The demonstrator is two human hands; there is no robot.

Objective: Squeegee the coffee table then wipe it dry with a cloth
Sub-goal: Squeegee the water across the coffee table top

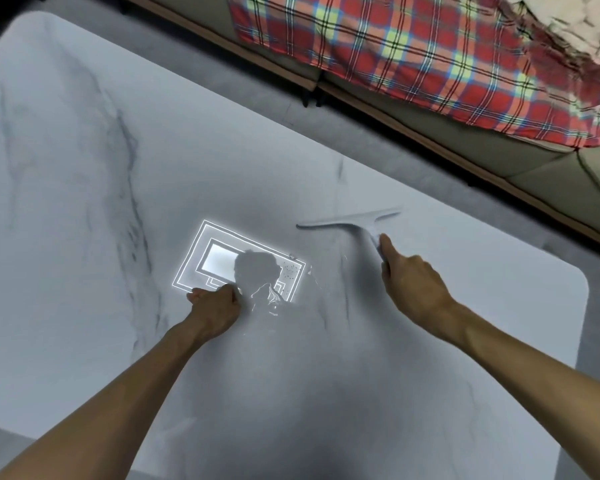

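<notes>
I see my right hand (pixel 413 282) grasping the squeegee (pixel 354 221) by its short handle. The fingers (pixel 388 247) are wrapped round the grip, with the forefinger laid straight along the top of it. The handle runs up and away from those fingers to the long pale blade. The blade lies just beyond them on the bench (pixel 84 168) and stretches crosswise, more to their left than to their right. Its edge seems to touch the marbled top, though blur keeps me from being sure.

My left hand (pixel 215 306) sits well apart to the left of the squeegee. It is clenched into a fist with the knuckles down on the bench, and I see nothing held in it. Just past those fingers shines a bright rectangular reflection (pixel 219 258) of a lamp, partly covered by a dark head-shaped shadow. Wet streaks (pixel 271 299) glint between my two hands, closer to the left one.

Far beyond both hands, across a strip of grey floor (pixel 309 123), stands a sofa (pixel 499 161) draped with a red plaid blanket (pixel 413 64).
</notes>
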